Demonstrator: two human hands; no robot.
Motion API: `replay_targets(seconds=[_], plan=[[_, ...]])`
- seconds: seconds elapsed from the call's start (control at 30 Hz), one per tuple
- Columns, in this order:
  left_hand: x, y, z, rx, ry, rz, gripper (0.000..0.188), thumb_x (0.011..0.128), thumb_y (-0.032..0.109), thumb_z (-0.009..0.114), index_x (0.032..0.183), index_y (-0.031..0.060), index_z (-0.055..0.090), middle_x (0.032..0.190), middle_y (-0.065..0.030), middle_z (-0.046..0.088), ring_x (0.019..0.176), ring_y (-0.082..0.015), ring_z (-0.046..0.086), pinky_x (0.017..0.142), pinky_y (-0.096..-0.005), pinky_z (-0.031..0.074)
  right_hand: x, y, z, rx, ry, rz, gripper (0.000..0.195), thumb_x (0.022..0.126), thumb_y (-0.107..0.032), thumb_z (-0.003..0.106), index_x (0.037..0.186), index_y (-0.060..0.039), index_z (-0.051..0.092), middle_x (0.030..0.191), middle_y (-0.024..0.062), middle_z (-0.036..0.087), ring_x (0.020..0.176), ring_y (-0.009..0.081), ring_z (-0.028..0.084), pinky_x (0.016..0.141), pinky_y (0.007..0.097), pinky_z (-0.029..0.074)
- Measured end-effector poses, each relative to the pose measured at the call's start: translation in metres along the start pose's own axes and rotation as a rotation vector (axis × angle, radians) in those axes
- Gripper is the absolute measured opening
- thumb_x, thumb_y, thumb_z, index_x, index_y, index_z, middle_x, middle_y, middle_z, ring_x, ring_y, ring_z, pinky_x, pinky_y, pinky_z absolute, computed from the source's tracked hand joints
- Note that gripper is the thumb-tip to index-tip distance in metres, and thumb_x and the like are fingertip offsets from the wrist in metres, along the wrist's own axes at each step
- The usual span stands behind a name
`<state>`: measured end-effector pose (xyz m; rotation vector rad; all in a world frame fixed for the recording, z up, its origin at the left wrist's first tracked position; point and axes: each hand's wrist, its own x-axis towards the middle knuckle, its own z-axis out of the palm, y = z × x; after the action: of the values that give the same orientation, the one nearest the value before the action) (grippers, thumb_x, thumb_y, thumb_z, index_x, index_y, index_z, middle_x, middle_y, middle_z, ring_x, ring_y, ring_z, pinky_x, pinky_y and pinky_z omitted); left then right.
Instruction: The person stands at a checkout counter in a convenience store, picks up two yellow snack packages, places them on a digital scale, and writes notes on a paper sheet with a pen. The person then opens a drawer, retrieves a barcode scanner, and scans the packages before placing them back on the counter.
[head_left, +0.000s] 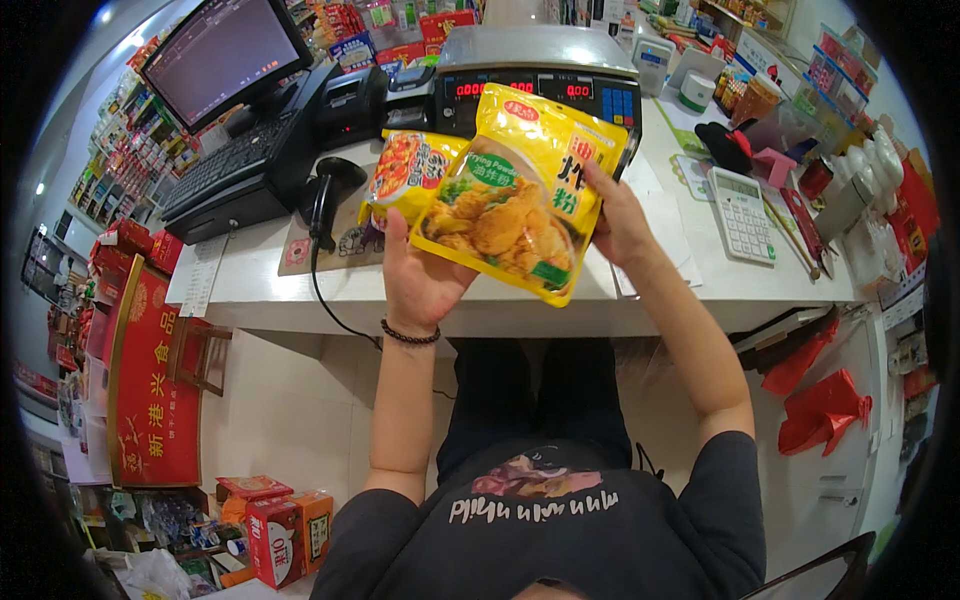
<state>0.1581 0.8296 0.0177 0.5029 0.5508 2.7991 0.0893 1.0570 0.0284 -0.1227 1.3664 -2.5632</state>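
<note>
A yellow pouch of frying powder, printed with fried chicken, is held up over the counter. My right hand grips its right edge, thumb on the front. My left hand, palm up with a beaded bracelet at the wrist, supports its lower left side; those fingers are hidden behind the pouch. Partly covered by it is a second yellow food packet, close to my left thumb. Whether the left hand also bears that packet I cannot tell. A black barcode scanner stands to the left, its cable hanging over the counter edge.
Behind the pouches sits a scale with a lit red display. On the left are a monitor, a keyboard atop a cash drawer, and a small printer. A calculator and a red-handled tool lie on the white counter.
</note>
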Motion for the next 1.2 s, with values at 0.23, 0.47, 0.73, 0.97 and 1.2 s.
replay_targets(seconds=[0.23,0.47,0.73,0.97,1.2], plan=[[0.003,-0.003,-0.007,0.099,-0.04,-0.247,0.069,0.094,0.05,0.034,0.139,-0.0004,0.023,0.139,-0.0167,0.036,0.128,-0.0275,0.037,0.106,-0.041,0.029,-0.005,-0.01,-0.01,-0.123,-0.019,0.162,0.038,0.095,-0.032,0.046,0.113,0.0003,0.05,0.1,0.0106,0.064,0.087,0.0177,0.065,0.077,0.0324,0.054],[0.011,-0.011,-0.01,0.073,0.173,-0.331,0.04,0.094,0.023,0.047,0.126,-0.0014,0.041,0.12,-0.0177,0.055,0.106,-0.0267,0.058,0.089,-0.0398,0.05,-0.008,0.0,-0.017,-0.19,-0.03,0.278,0.038,0.095,-0.033,0.044,0.112,0.0005,0.051,0.099,0.0117,0.065,0.082,0.0159,0.066,0.073,0.0303,0.055],[0.014,0.003,0.004,0.401,0.26,-0.215,0.033,0.094,0.018,0.047,0.12,-0.0027,0.044,0.108,-0.0143,0.06,0.096,-0.0222,0.063,0.081,-0.0357,0.055,-0.033,-0.019,0.019,-0.389,0.053,0.301,0.046,0.091,-0.042,0.049,0.112,-0.0007,0.049,0.096,0.0095,0.064,0.081,0.0158,0.067,0.061,0.0263,0.057],[0.006,0.03,0.011,0.409,0.26,-0.02,0.03,0.094,0.016,0.047,0.12,-0.0003,0.045,0.109,-0.0128,0.06,0.093,-0.0219,0.065,0.078,-0.0343,0.056,-0.076,0.001,0.01,-0.293,-0.284,0.241,0.038,0.088,-0.022,0.061,0.113,0.0051,0.052,0.052,-0.0073,0.036,0.038,0.0022,0.031,0.036,0.02,0.037],[0.011,0.032,-0.005,0.416,0.287,-0.01,0.03,0.094,0.016,0.048,0.12,0.0004,0.045,0.107,-0.0125,0.061,0.092,-0.0219,0.065,0.077,-0.0346,0.056,-0.076,0.011,0.007,-0.253,-0.16,0.238,0.033,0.089,-0.015,0.058,0.109,0.0098,0.051,0.053,-0.0061,0.036,0.039,0.0025,0.03,0.037,0.0216,0.036]])
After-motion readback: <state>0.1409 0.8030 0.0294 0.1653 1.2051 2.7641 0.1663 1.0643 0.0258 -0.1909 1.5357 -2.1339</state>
